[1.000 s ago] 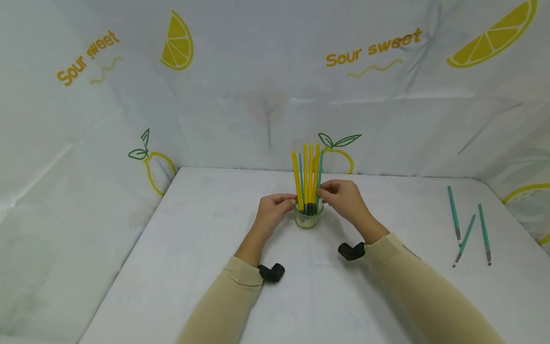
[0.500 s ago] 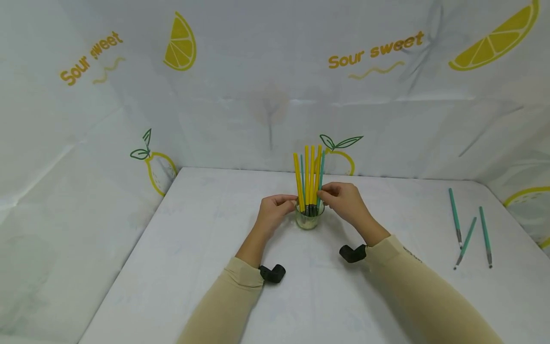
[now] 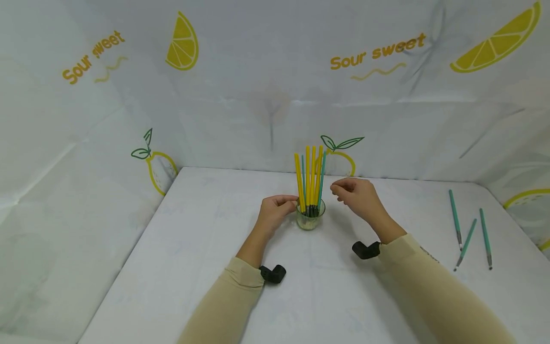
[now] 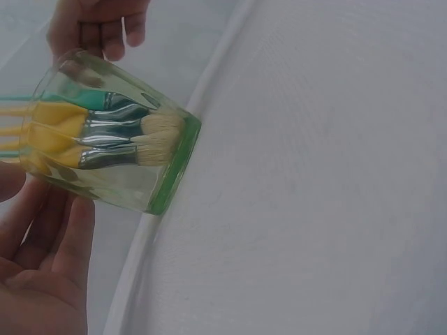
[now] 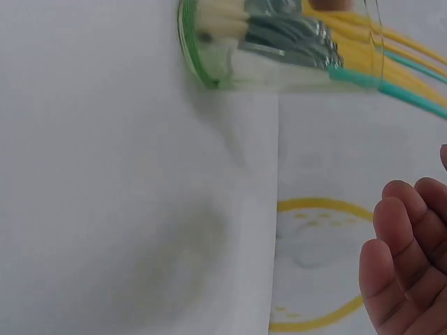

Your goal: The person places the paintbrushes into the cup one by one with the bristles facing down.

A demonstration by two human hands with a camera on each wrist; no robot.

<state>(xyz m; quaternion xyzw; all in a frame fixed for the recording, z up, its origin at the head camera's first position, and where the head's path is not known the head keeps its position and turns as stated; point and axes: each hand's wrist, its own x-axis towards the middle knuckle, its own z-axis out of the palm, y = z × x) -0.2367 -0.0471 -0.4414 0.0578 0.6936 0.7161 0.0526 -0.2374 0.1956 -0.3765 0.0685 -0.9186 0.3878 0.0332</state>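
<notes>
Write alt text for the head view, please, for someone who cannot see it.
A person's left hand is at the left side of a greenish glass cup holding yellow-handled paintbrushes and teal-handled paintbrushes; the right hand hovers apart, beside it. Three more teal-handled paintbrushes lie farther right on the white tabletop, before a white lemon-printed backdrop.

The right hand has released the teal brush, moving rightward.
</notes>
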